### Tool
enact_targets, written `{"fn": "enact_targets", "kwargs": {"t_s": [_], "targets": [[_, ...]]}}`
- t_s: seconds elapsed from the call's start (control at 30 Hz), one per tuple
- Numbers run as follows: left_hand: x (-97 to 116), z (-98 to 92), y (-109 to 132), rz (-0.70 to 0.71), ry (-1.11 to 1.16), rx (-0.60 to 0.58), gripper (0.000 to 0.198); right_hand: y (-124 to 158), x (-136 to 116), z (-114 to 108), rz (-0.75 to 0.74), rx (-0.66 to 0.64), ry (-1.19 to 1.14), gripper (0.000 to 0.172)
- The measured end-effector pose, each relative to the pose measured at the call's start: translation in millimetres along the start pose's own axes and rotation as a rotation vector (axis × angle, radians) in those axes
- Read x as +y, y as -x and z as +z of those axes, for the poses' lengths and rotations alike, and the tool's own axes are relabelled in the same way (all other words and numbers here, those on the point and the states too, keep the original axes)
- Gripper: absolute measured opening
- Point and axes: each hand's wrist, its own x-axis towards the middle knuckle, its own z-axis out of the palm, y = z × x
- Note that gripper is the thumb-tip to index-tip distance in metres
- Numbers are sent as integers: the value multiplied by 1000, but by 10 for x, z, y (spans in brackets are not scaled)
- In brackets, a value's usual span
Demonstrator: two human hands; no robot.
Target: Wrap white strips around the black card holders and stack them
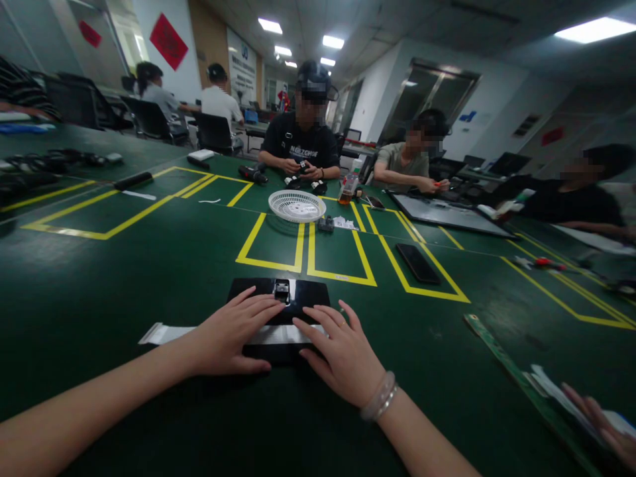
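A black flat panel (pixel 312 295) lies on the green table in front of me, with a small square metallic part (pixel 282 290) at its top middle. Across the panel runs a white ribbon-like strip (pixel 166 333), which sticks out past its left side. My left hand (pixel 238 331) rests on the left half of the panel, fingers spread. On the right half lies my right hand (pixel 340 344), its fingers also apart, touching panel and strip. Neither hand grips anything.
Beyond the panel are yellow tape outlines (pixel 342 275), a white round basket (pixel 297 206) and a black phone (pixel 417 263). A long green board (pixel 517 377) lies at the right, near another person's hand (pixel 603 424). Several people sit around the table.
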Motion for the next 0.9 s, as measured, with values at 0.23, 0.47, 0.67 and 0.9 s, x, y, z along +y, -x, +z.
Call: {"fn": "enact_targets", "kwargs": {"t_s": [0.23,0.47,0.67,0.9], "targets": [[-38,-93,-4,-52,65,33,87,2,4,-22,0,25,-4,40],[-602,-332,187,-309,-163,152,77,19,38,-16,4,12,-13,41],[-1328,-544,595,-654,-294,120,72,13,52,6,1,3,4,40],[-2071,-604,1320,-946,-242,357,97,20,47,6,-2,0,1,40]]}}
